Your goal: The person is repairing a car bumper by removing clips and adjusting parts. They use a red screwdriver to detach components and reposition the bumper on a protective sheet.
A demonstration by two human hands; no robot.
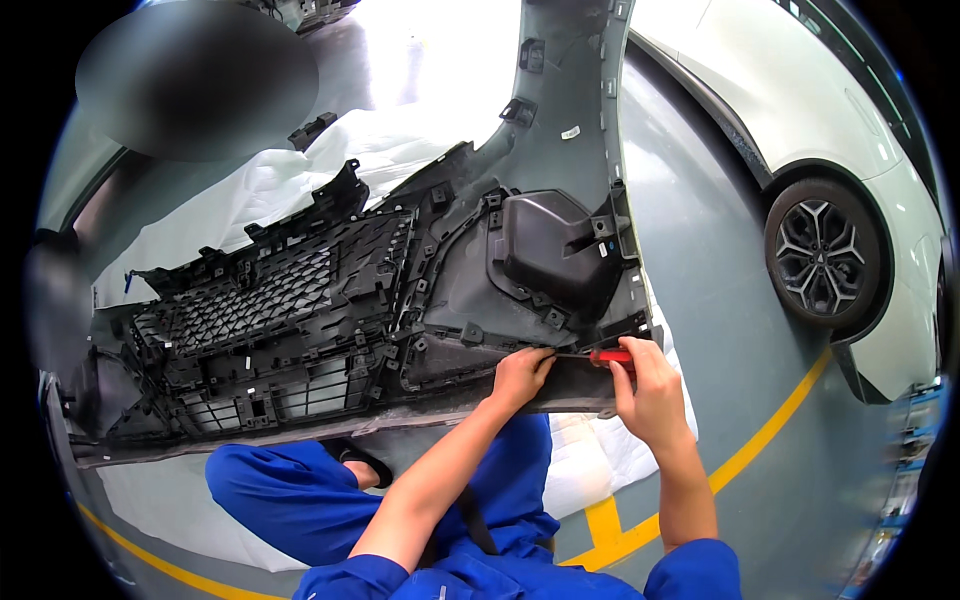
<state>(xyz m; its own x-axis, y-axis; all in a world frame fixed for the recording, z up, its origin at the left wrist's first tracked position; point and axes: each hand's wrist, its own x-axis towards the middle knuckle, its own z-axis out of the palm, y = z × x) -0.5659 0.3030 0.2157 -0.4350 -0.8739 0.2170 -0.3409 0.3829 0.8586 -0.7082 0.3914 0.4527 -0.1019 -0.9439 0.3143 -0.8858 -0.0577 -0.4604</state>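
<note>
Dressed in blue workwear point(285, 495), bends over a black bumper cover point(365, 300) lying, apparently inner side up, on a white sheet point(180, 510), with its right end near the sheet's right edge. Wraps the fingers of the right hand point(650, 395) firmly around the handle of a red-handled screwdriver point(608, 356), held almost level above the cover's near edge, toward its right corner, with the slim shaft pointing left. Draws thumb and fingers of the left hand point(522, 378) close together at the far end of that shaft; impossible to tell from this angle whether pinching the shaft, a small part or just the plastic. Likely light and rigid in the screwdriver's case, with best purchase on the thick red handle. Probably light for such bulk in the cover's case, but springy and awkward, with thin clips and open grille mesh point(260, 300) liable to crack; best taken by the long near edge or solid outer rim. Beyond the sheet's right edge, on a grey floor point(715, 250), parked near a yellow line point(770, 435): a white car point(740, 60) with a dark-spoked wheel point(822, 250).
</note>
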